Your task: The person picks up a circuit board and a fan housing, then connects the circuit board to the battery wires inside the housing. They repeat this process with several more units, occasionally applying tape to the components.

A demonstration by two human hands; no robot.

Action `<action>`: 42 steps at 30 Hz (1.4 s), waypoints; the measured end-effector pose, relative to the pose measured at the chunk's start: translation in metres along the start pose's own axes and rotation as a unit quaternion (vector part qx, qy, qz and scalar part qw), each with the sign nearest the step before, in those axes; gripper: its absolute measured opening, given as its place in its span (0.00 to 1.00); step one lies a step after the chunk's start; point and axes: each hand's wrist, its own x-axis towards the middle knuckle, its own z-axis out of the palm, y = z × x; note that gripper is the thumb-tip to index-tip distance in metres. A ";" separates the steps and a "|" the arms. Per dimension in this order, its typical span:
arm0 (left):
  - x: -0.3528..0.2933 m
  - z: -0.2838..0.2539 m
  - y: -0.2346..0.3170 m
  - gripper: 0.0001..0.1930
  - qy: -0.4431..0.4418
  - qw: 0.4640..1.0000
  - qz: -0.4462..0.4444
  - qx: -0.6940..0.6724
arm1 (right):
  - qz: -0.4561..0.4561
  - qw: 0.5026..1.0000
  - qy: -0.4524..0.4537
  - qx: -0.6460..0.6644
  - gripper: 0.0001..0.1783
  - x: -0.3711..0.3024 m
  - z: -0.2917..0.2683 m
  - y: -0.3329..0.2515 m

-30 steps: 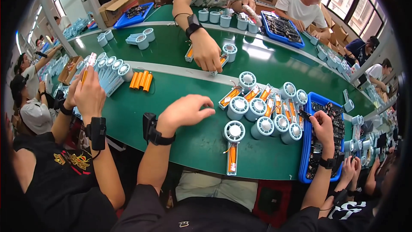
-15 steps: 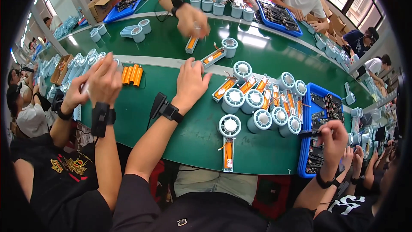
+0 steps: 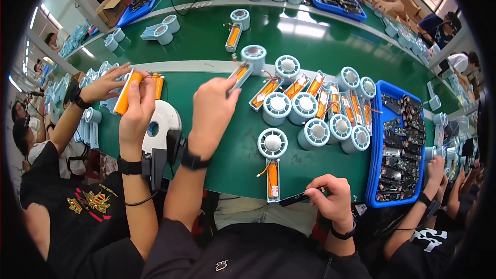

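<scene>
My left hand (image 3: 211, 111) reaches to the far edge of the green table, its fingers closed on the handle of a light-blue handheld fan housing (image 3: 253, 54); an orange battery shows in that open handle. In my right hand (image 3: 333, 199), near the front edge, a slim black strip-shaped part (image 3: 297, 197) is pinched between thumb and fingers. Its tip lies close to the handle of another fan housing (image 3: 273, 144), which lies face up with an orange battery (image 3: 273, 180) inside. More fan housings with batteries (image 3: 305, 106) are grouped right of centre.
A blue tray (image 3: 370, 150) of black circuit parts stands at the right. To my left a co-worker's hands hold an orange battery (image 3: 128, 93), above a white ring-shaped roll (image 3: 168, 111). Beyond a pale rail (image 3: 196, 66), another fan housing (image 3: 239, 18) lies on the far table.
My left hand has closed on the fan housing at the far edge. My right hand has moved from the tray to the front edge with the black part. A co-worker's hand opposite has withdrawn.
</scene>
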 end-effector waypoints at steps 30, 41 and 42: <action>0.021 0.001 -0.005 0.32 -0.182 0.980 -0.019 0.084 | -0.031 0.999 -0.026 -0.021 0.05 0.015 0.002 -0.007; 0.058 -0.023 -0.023 0.25 -0.382 0.894 -0.114 -0.204 | -0.028 0.999 -0.034 -0.024 0.05 0.022 0.006 -0.004; 0.075 -0.024 -0.028 0.25 -0.380 0.895 -0.112 -0.204 | -0.029 0.999 -0.030 -0.026 0.05 0.023 0.007 -0.003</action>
